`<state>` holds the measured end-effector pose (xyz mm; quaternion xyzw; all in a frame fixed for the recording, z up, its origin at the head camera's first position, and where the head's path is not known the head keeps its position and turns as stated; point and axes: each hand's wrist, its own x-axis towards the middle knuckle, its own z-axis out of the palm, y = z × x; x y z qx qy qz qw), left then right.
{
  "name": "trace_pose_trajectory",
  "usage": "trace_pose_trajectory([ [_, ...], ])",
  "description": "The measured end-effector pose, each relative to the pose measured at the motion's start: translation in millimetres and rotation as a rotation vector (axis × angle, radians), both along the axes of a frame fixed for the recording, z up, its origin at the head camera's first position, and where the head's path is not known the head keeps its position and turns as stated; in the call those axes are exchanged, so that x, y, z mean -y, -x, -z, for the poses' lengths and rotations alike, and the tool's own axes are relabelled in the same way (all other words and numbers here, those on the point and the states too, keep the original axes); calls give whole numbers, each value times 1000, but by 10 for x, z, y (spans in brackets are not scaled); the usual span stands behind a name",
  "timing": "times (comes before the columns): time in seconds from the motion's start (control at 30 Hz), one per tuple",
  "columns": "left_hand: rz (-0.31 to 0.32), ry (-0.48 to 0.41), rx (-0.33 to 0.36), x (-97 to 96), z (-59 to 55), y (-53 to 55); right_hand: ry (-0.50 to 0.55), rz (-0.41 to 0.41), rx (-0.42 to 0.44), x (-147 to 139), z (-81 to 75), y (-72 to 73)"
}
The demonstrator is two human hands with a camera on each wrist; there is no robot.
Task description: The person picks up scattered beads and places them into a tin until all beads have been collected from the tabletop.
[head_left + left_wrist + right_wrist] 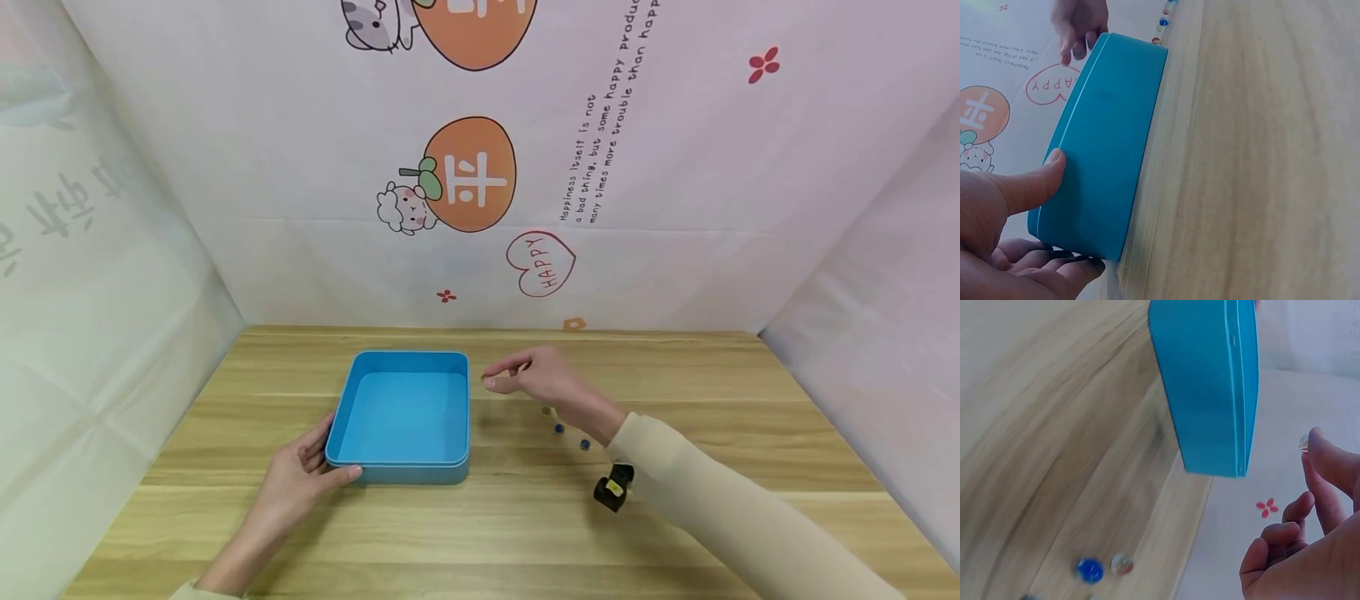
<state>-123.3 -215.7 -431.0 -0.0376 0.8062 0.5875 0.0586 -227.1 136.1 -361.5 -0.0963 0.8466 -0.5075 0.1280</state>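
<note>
A shallow blue open-topped box [408,417] rests on the wooden table, its inside bare. My left hand [298,477] grips its near left corner; in the left wrist view the thumb [1038,184] lies on one wall and the fingers [1063,272] bend around the end. Just right of the box, above the table, my right hand [553,385] pinches a small clear marble [1303,444] between thumb and fingertip. Beneath the right forearm lie a blue marble [559,428], another blue marble [585,444] and a clear reddish marble [1122,563].
Below the right wrist shows a small black device [613,489] with a yellow mark. A printed white sheet [660,275] hangs behind the wooden table [525,542], and white sheets close off both sides.
</note>
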Motion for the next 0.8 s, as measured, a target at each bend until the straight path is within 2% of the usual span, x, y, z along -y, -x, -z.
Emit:
trace_pose_trajectory([
  [0.23,1,8,3,2,7,-1,42,-35,2,276,27,69],
  [0.43,3,12,6,2,7,6,24,-52,-16,507,35,105],
  [0.8,8,16,5,5,9,-1,4,-66,-55,904,156,95],
])
